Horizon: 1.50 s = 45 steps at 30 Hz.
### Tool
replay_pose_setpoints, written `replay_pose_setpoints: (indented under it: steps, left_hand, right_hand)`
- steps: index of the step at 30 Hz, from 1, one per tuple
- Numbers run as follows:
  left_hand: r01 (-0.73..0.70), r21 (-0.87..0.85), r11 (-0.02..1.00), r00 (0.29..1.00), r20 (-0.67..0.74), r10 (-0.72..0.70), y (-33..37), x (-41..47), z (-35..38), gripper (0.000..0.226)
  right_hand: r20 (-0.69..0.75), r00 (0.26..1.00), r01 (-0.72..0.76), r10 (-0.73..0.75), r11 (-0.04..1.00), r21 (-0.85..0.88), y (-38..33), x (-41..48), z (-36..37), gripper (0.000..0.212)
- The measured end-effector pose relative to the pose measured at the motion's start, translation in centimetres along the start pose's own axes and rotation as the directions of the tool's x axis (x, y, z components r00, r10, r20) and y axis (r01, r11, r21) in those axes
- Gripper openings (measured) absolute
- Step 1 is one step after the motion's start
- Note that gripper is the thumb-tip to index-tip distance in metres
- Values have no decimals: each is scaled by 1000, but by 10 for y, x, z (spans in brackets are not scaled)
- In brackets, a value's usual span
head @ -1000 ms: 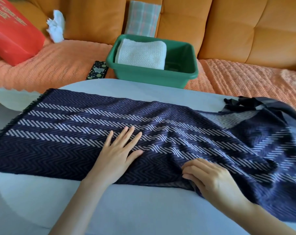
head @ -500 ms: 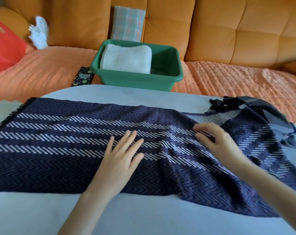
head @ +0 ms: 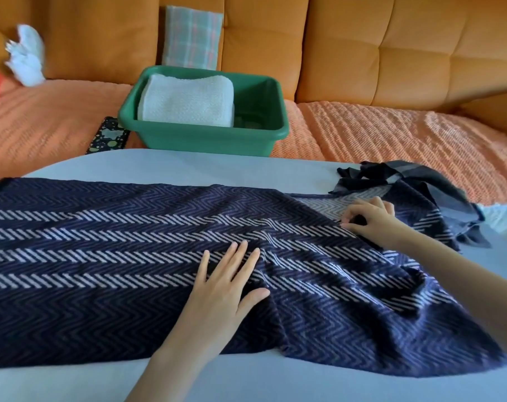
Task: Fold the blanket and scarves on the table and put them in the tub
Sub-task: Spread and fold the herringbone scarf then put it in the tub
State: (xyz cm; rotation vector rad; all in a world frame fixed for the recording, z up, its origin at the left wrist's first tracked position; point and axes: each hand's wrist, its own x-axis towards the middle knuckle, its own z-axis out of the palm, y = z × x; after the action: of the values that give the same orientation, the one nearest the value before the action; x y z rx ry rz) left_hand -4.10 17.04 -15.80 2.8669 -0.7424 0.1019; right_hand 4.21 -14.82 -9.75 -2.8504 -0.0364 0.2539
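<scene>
The right hand has curled its fingers, pinching the navy herringbone woven scarf spread on the pale table before the green plastic tub. The left hand stays flat on it, fingers straight. A crumpled dark grey scarf lies right of the tub.

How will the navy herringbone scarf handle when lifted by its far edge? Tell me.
Probably floppy: the navy herringbone scarf bunches in soft folds beside the pinching right hand. It will likely slide little, since the left hand presses it flat.

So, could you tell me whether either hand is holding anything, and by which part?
The right hand pinches the navy scarf at its far edge, beside the turned-up pale underside. The left hand only presses flat on it.
</scene>
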Motion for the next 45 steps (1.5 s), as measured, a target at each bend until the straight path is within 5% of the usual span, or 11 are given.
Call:
replay_pose_setpoints:
  steps: [3,7,15,19,26,31,39,45]
  left_hand:
    - [-4,46,999,1000,13,4,3,4,3,65]
    - [-10,66,998,999,34,7,4,3,4,63]
    - [-30,79,996,999,33,28,5,3,1,63]
    - [-36,82,996,999,28,34,5,4,0,64]
    - [-18,68,997,1000,13,17,6,5,0,62]
    - [49,41,998,999,5,-50,3,6,0,64]
    - [132,76,988,991,-39,-130,-14,2,2,67]
    - [120,62,991,992,-56,-116,-13,1,4,67]
  right_hand:
    - [-208,978,8,24,988,152,7,5,-10,14]
    - [-458,883,-124,106,992,-9,32,24,-31,15]
    - [-335,941,-135,54,966,-222,30,45,-21,23]
    - [-378,925,-55,27,996,-63,11,34,-14,26]
    - [-238,951,258,-197,930,263,-91,53,4,30]
    - [-125,944,323,-304,929,180,-178,97,30,38]
    - [109,963,244,-245,969,24,-221,133,50,38]
    - [-120,957,278,-265,955,105,-231,144,48,25]
